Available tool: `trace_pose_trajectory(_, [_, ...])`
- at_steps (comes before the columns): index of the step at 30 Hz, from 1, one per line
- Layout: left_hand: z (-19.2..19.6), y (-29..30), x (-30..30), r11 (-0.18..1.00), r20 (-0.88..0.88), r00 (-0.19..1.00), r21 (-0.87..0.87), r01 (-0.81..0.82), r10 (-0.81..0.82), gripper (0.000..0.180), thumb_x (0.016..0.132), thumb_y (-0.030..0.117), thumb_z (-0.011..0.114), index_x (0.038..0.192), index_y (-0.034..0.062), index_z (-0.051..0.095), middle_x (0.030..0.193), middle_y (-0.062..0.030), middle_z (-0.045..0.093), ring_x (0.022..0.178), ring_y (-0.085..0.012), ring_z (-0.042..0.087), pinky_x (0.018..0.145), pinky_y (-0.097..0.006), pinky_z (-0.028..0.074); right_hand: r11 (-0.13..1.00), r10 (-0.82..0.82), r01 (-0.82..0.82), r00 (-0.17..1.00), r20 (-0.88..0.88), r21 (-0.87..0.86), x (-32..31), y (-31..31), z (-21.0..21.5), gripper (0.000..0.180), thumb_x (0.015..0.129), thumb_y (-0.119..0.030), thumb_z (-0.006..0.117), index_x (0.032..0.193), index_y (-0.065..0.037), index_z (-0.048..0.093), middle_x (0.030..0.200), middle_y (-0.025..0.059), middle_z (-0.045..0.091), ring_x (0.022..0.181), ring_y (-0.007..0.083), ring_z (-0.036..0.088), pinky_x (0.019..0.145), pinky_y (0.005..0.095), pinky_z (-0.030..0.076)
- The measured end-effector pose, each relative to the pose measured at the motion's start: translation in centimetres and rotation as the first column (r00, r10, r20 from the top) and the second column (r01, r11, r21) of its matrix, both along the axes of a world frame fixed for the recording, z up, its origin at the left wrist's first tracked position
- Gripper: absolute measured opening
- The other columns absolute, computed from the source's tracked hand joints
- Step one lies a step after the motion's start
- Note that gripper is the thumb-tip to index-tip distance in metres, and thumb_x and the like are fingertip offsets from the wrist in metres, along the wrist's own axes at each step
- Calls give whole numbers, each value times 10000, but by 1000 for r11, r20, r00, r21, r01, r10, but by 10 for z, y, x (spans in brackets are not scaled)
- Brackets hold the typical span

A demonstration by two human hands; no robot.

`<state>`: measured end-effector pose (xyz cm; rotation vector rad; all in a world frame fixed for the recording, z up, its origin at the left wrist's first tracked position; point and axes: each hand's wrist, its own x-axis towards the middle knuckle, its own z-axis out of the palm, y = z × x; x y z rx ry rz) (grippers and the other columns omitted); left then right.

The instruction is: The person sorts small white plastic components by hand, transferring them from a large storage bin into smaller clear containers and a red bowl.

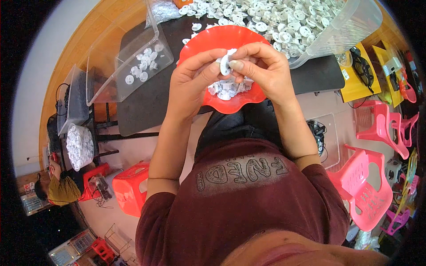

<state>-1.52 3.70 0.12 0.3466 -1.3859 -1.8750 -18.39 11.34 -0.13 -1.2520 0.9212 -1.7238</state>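
Note:
Between my two hands, over a red wavy-rimmed bowl (199, 41), is a small white plastic part (225, 66) with a round disc face. The fingertips of my left hand (195, 80) pinch it from one side. My right hand (268, 73) grips it from the other, thumb against the disc. Several similar white parts (226, 91) lie in the bowl below my fingers. My hands cover some of the bowl's inside, and the back of the held part is hidden.
Behind the bowl, a large heap of white parts (284, 22) covers the black table (142, 113). Clear plastic bins stand left (100, 91) and right (355, 26); the left one holds several parts. Pink chairs (368, 186) are at right, a red stool (131, 188) at left. Another person (64, 190) is far left.

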Motion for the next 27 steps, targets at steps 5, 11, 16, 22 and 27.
trace_pose_trajectory(5, [1, 4, 0, 1000, 11, 1000, -22, -16, 16, 275, 925, 84, 609, 1175, -30, 612, 1108, -112, 651, 967, -168, 638, 848, -298, 533, 1000, -9, 9, 1000, 29, -8, 4, 1, -2, 139, 864, -42, 680, 986, 16, 648, 835, 56, 678, 662, 72, 608, 601, 206, 500])
trace_pose_trajectory(11, [0, 7, 1, 999, 23, 999, -39, -31, 32, 272, 924, 75, 605, 1174, -30, 612, 1109, -109, 651, 971, -164, 637, 851, -291, 531, 999, 39, -39, 999, 37, -24, 7, 2, -3, 140, 874, -53, 675, 990, 15, 635, 825, 57, 674, 669, 75, 616, 608, 209, 517])
trace_pose_trajectory(16, [4, 10, 1, 999, 26, 999, -22, -35, 36, 266, 922, 65, 605, 1169, -32, 614, 1107, -110, 652, 970, -163, 636, 848, -290, 531, 999, 48, -50, 987, 154, 12, 10, 6, -1, 147, 892, -62, 659, 1006, 25, 629, 821, 57, 668, 662, 75, 616, 602, 211, 524])
trace_pose_trajectory(22, [5, 14, -1, 999, 15, 999, -13, -43, 43, 257, 927, 64, 600, 1163, -34, 616, 1100, -111, 653, 969, -168, 638, 840, -297, 534, 997, 66, -72, 980, 190, 26, 10, 8, -1, 154, 894, -69, 659, 1011, 26, 628, 825, 62, 670, 652, 76, 615, 591, 209, 521])
trace_pose_trajectory(27, [6, 15, -2, 999, 47, 998, -10, -52, 53, 249, 938, 74, 589, 1161, -34, 617, 1084, -109, 657, 953, -162, 640, 831, -290, 534, 995, 95, -102, 972, 213, 21, 8, 7, -4, 155, 897, -74, 657, 1011, 26, 625, 825, 63, 670, 646, 76, 612, 590, 208, 517])
